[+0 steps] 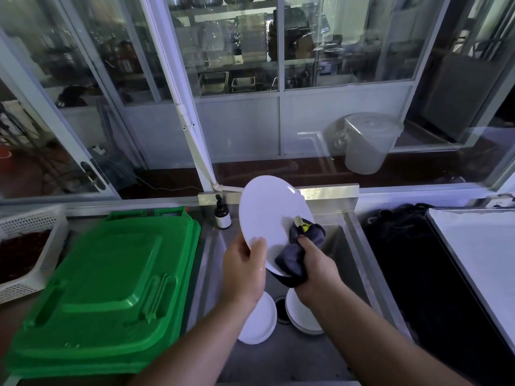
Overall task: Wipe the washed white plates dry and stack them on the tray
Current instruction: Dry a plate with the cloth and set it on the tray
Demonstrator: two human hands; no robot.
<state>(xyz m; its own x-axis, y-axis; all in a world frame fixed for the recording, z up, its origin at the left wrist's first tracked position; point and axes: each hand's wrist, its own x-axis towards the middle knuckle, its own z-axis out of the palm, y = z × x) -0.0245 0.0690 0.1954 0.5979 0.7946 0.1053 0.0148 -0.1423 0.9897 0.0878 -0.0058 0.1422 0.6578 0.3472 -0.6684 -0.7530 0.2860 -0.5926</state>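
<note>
Over sink point(345, 246), left hand point(243, 270) tilts plate point(267, 218) upright (cloth point(295, 253) touching).

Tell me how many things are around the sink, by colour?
White: 4 – held plate, two plate piles in the sink, basket
Green: 1 – bin lid
Dark: 2 – cloth, bottle
Total: 7

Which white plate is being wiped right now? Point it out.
The plate held up tilted over the sink, gripped by the left hand while the right hand presses the dark cloth against it; the others lie in the basin.
</note>
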